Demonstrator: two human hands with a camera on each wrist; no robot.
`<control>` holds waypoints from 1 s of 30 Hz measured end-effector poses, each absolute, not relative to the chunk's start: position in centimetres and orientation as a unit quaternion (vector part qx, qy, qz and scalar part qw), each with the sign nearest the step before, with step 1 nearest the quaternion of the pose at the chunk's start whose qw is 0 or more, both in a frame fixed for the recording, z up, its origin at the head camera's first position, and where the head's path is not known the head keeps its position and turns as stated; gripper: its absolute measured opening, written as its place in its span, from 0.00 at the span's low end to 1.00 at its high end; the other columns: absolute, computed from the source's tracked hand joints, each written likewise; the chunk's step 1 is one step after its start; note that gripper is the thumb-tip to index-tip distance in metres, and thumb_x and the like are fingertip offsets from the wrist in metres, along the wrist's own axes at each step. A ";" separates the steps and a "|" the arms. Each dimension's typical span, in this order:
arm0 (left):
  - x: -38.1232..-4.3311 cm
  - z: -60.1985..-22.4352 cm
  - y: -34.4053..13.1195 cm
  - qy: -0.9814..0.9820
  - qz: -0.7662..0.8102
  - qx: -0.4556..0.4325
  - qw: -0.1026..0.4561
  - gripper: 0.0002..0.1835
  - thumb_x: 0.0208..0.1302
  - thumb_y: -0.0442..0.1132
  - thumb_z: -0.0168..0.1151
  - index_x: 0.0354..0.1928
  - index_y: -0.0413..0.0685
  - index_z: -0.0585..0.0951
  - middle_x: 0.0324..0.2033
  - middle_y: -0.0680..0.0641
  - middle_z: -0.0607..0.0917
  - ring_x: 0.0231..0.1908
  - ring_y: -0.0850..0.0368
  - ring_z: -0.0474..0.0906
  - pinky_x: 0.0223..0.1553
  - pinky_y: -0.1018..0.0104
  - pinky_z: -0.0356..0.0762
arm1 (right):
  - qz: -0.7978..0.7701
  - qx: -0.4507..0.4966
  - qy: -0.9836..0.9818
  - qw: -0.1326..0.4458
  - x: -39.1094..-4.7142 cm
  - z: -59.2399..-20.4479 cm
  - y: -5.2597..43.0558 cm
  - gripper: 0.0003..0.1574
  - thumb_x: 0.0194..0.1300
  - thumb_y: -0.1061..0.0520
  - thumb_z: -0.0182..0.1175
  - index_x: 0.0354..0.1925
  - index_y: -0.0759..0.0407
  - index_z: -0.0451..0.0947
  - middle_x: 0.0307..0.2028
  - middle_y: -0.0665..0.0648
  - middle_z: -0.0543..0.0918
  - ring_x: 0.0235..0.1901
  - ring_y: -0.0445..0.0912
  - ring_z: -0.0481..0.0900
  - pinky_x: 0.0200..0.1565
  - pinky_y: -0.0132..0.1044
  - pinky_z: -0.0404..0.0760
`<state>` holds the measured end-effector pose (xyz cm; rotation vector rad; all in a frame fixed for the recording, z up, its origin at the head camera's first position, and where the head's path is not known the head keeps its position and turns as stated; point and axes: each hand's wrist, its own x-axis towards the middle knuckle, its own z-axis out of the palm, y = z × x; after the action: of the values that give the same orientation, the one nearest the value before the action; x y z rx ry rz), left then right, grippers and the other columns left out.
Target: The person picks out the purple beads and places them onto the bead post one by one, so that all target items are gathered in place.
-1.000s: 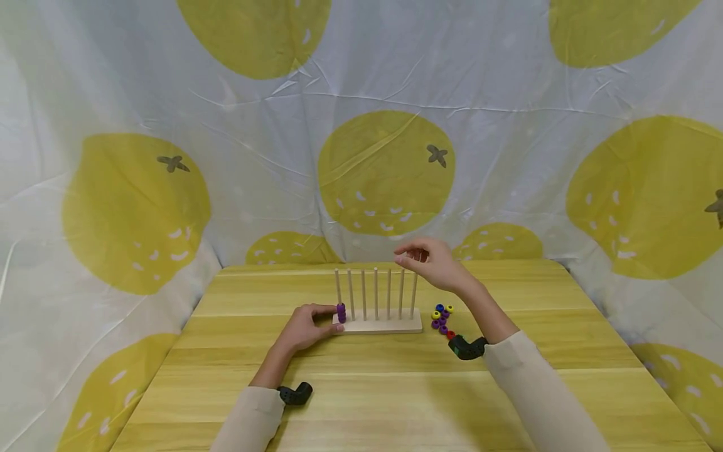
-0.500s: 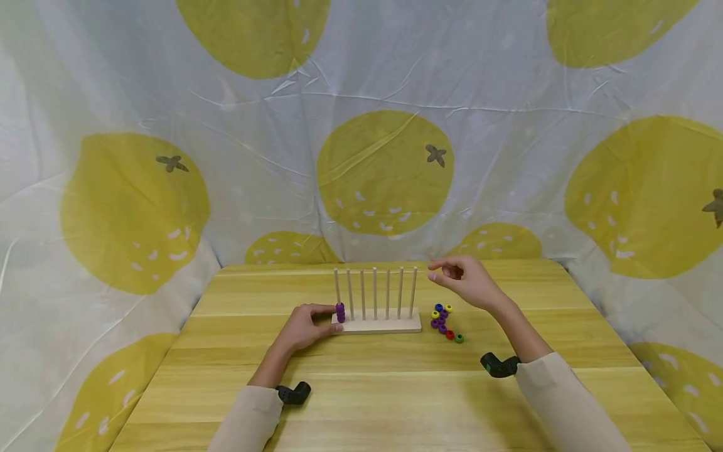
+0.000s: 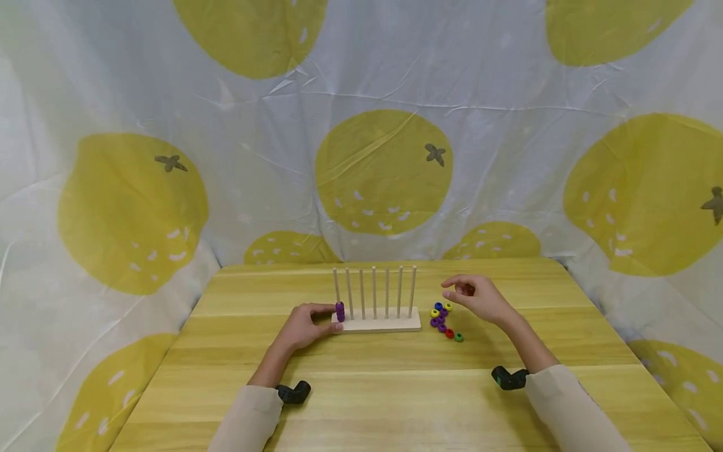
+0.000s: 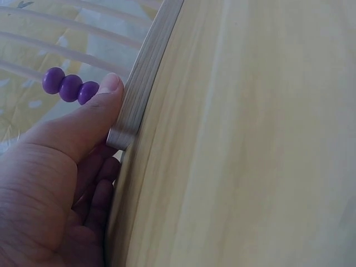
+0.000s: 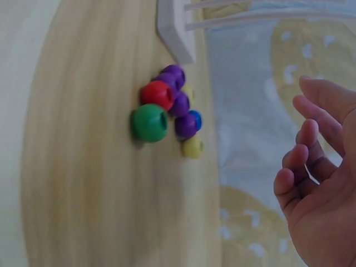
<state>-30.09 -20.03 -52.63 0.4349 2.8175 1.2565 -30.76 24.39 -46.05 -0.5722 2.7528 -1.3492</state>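
A wooden peg rack (image 3: pixel 377 324) with several upright pegs stands on the table. Three purple beads (image 4: pixel 69 88) are stacked on its leftmost peg. My left hand (image 3: pixel 300 329) holds the left end of the rack's base, thumb on the front edge and fingers behind. To the right of the rack, my right hand (image 3: pixel 480 300) hovers over a group of loose beads, holding nothing, its fingers loosely bent and apart from the thumb. In the group are a green bead (image 5: pixel 150 123), a red bead (image 5: pixel 157 95), a blue bead (image 3: pixel 438 306), and several purple and yellow ones.
The wooden table (image 3: pixel 361 402) reaches back to a hanging white cloth (image 3: pixel 271 169) printed with yellow fruit. A black wrist camera (image 3: pixel 295 392) is worn on the left forearm, another black camera (image 3: pixel 509 378) on the right.
My right hand has moved from above the rack's right pegs rightward and down toward the loose beads. The green bead, covered earlier by the right wrist camera, now shows. My left hand stays put.
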 end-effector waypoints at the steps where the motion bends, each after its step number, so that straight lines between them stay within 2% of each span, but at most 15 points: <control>1: -30.1 -52.6 -20.0 0.904 0.404 0.140 0.013 0.30 0.56 0.59 0.78 0.59 0.58 0.87 0.58 0.49 0.87 0.65 0.44 0.78 0.68 0.44 0.74 | -0.432 -0.181 0.883 0.014 -30.8 -46.3 24.6 0.21 0.73 0.46 0.65 0.55 0.57 0.85 0.29 0.54 0.76 0.25 0.43 0.67 0.26 0.35 0.68; 6: -30.0 -52.3 -20.0 0.904 0.402 0.143 0.015 0.29 0.56 0.59 0.78 0.58 0.58 0.87 0.58 0.50 0.87 0.64 0.45 0.79 0.68 0.45 0.74 | -0.424 -0.171 0.889 0.019 -30.9 -47.4 25.2 0.24 0.73 0.48 0.65 0.57 0.64 0.83 0.30 0.53 0.77 0.27 0.43 0.71 0.28 0.34 0.70; 23: -30.1 -52.5 -19.9 0.906 0.396 0.146 0.014 0.29 0.56 0.58 0.78 0.59 0.57 0.87 0.58 0.49 0.87 0.64 0.44 0.79 0.68 0.45 0.74 | -0.415 -0.158 0.895 0.040 -31.1 -50.8 26.2 0.19 0.72 0.54 0.66 0.57 0.61 0.83 0.33 0.53 0.82 0.32 0.45 0.75 0.33 0.33 0.76; 30: -30.1 -52.4 -19.9 0.907 0.395 0.145 0.010 0.29 0.56 0.57 0.78 0.59 0.56 0.87 0.58 0.48 0.87 0.65 0.44 0.78 0.69 0.45 0.73 | -0.422 -0.169 0.889 0.055 -31.2 -51.6 25.8 0.16 0.71 0.56 0.67 0.55 0.59 0.85 0.32 0.53 0.82 0.30 0.43 0.75 0.32 0.32 0.75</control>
<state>-30.06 -19.89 -52.35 0.4514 2.8326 1.2332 -31.19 25.77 -51.63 -0.5138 2.6996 -1.2797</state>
